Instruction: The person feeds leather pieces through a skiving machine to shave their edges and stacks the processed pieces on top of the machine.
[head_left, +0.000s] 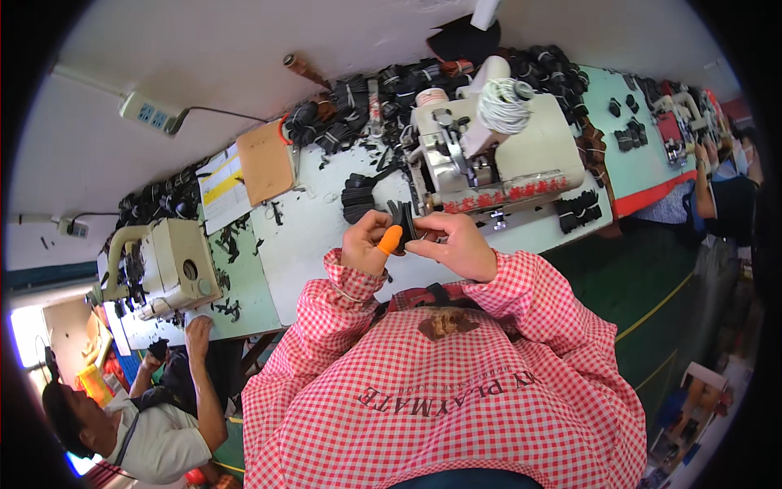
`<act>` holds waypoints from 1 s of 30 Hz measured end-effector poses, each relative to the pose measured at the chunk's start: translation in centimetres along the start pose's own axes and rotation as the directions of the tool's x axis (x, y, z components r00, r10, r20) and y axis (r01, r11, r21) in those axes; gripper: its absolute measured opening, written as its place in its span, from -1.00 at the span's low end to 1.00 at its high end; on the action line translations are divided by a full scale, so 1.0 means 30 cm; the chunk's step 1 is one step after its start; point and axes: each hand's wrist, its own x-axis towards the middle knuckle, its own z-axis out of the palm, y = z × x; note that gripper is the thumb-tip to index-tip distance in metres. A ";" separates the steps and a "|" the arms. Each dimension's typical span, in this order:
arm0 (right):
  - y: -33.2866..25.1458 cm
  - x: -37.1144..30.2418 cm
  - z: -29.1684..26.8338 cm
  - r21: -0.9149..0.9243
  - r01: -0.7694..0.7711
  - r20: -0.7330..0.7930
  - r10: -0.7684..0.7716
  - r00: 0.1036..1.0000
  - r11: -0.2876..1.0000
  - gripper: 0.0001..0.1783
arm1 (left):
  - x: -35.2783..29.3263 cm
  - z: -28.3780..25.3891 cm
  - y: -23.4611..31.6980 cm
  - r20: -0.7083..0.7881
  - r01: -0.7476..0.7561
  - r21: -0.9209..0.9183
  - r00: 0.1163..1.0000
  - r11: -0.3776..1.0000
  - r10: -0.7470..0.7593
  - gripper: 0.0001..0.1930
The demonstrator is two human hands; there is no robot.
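Close to my body, over the front edge of the white table, both hands grip a small stack of black strips. My left hand pinches it from the left; an orange finger cot covers one of its fingers. From the right, my right hand closes thumb and fingertips on the stack. Just beyond my left hand lies another bundle of black strips. A white sewing machine stands right behind my right hand, with a coil of white cord hanging on it.
Tied black bundles are heaped along the wall. Papers, a brown board and black scraps lie to the left. At far left a co-worker sits by another sewing machine; more people work at far right.
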 end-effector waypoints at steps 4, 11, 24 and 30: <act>-0.006 -0.052 -0.077 -0.065 0.037 -0.132 -0.045 0.990 0.997 -0.69 | 0.032 0.096 -0.004 0.047 -0.019 0.035 0.999 0.999 0.017 -0.85; 0.004 -0.116 -0.250 -0.112 0.077 -0.153 -0.094 0.984 0.991 -0.71 | 0.085 0.271 -0.012 0.084 -0.055 0.103 0.995 0.993 0.046 -0.88; 0.089 -0.120 -0.517 0.174 0.051 0.069 -0.064 0.996 0.983 -0.73 | 0.118 0.526 0.074 -0.072 0.065 0.300 0.996 0.952 -0.046 -0.84; 0.122 -0.108 -0.571 0.208 0.124 -0.015 -0.124 0.992 0.970 -0.74 | 0.158 0.597 0.057 -0.108 0.023 0.395 0.994 0.918 0.022 -0.84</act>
